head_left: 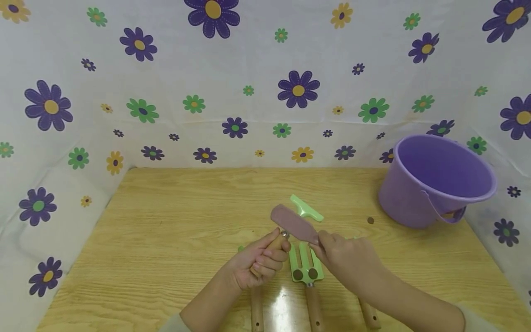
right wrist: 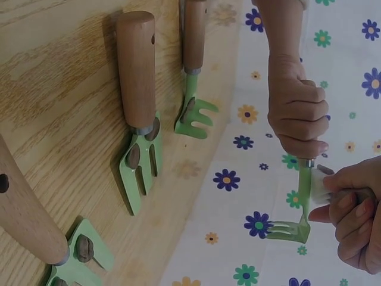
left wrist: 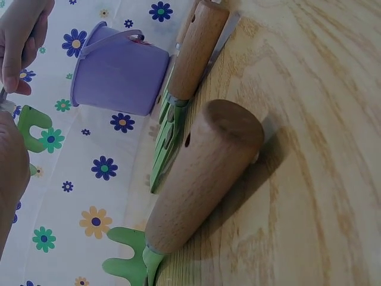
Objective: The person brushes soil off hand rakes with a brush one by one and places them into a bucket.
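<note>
My left hand (head_left: 265, 263) grips the wooden handle of a small green hand rake (head_left: 306, 211), tilted up above the table. Its toothed head shows best in the right wrist view. My right hand (head_left: 346, 258) pinches one end of a long, flat mauve brush-like tool (head_left: 293, 223), which lies across the rake's neck. In the right wrist view this tool's pale end is blurred, so its exact kind is unclear. Beneath the hands lies a green hand fork (head_left: 306, 272) with two brown lumps on it.
Two more wooden-handled tools lie either side of the fork, their handles (head_left: 257, 309) (right wrist: 195, 36) toward me; brown lumps (right wrist: 85, 248) rest on their green heads. A purple bucket (head_left: 404, 198) stands at the back right, near a small brown lump (head_left: 371, 220). Flowered cloth (head_left: 249, 60) hangs around the table.
</note>
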`<state>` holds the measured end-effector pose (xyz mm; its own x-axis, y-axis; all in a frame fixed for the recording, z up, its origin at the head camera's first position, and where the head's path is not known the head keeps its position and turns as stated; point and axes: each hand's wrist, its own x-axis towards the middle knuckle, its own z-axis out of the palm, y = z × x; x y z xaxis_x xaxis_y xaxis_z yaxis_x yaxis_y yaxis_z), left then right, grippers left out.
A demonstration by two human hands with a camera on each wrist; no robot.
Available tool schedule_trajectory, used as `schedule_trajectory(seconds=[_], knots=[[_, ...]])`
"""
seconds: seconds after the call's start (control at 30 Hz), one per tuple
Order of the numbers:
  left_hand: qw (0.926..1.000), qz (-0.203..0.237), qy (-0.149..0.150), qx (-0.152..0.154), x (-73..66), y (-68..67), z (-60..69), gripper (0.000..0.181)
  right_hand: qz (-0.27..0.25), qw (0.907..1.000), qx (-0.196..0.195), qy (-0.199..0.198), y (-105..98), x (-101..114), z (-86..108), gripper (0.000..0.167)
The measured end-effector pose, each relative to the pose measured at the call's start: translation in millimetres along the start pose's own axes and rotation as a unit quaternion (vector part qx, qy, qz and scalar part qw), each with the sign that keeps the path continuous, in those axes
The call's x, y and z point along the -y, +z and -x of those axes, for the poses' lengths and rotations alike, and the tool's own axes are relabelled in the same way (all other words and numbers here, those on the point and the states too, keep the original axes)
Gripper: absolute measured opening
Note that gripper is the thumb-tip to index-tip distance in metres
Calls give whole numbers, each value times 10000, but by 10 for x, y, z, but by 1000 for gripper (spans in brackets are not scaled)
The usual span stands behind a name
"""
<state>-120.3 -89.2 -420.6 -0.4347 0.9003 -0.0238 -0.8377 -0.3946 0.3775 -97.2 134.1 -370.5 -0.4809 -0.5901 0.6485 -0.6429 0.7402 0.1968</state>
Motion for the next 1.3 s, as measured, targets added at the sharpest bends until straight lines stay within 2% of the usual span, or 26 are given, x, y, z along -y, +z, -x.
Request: schedule_trajectory(seconds=[0.4, 0.87, 1.2, 1.3], knots=[[10000, 85, -34, 39, 14, -22, -23, 50, 132, 9998, 160, 81, 27, -117, 21, 60], [10000, 80, 4, 43, 25, -89, 2, 50, 238, 9997, 17, 105, 73, -228, -9, 58], [9999, 1, -16, 130, 10, -72, 11, 48, 40, 9989, 347, 302, 35, -293, -51, 60], [9998, 46, -17, 184, 8, -77, 4, 49, -390, 9938, 865, 576, -1, -328, -69, 52]])
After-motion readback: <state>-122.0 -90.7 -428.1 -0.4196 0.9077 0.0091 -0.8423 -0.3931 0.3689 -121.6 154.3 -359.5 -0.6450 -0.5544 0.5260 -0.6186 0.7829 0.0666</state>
